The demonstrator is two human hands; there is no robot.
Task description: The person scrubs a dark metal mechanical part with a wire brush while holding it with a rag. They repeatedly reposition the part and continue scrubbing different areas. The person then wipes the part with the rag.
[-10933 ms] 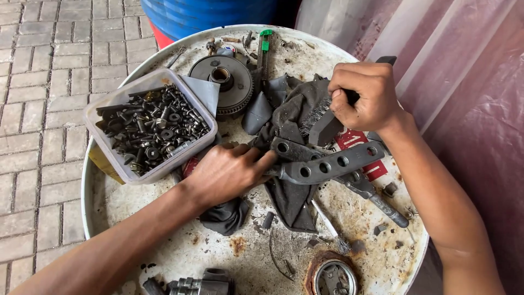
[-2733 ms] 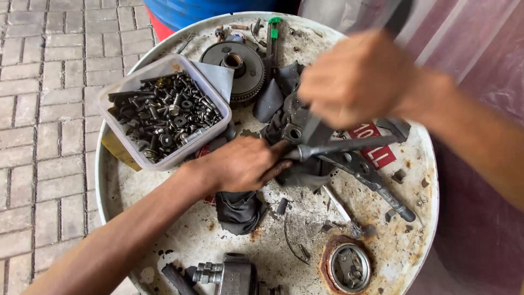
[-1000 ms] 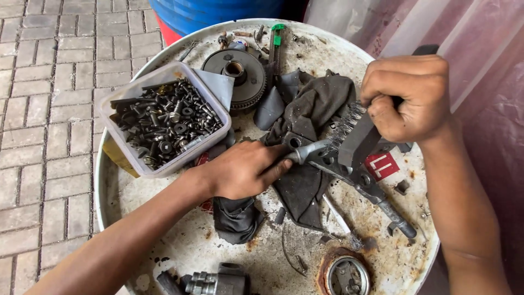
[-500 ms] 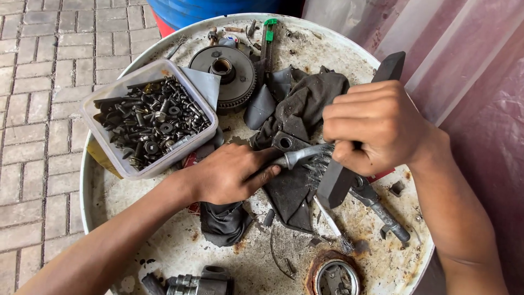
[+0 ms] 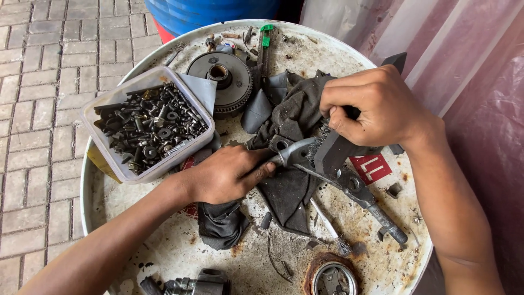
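At frame centre, a grey metal lever [image 5: 297,150] is pinned by the closed left hand [image 5: 229,175] on a dark rag [image 5: 289,191]. A wire brush [image 5: 335,150] is gripped by the right hand [image 5: 371,106] against the lever.

Soft even daylight, faint shadows, sharp focus

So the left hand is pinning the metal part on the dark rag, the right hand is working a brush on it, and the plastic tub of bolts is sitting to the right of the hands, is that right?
Not quite. The head view shows the plastic tub of bolts to the left of the hands, at the drum top's left edge. The rest holds: the left hand pins the metal part on the dark rag, and the right hand works a brush on it.
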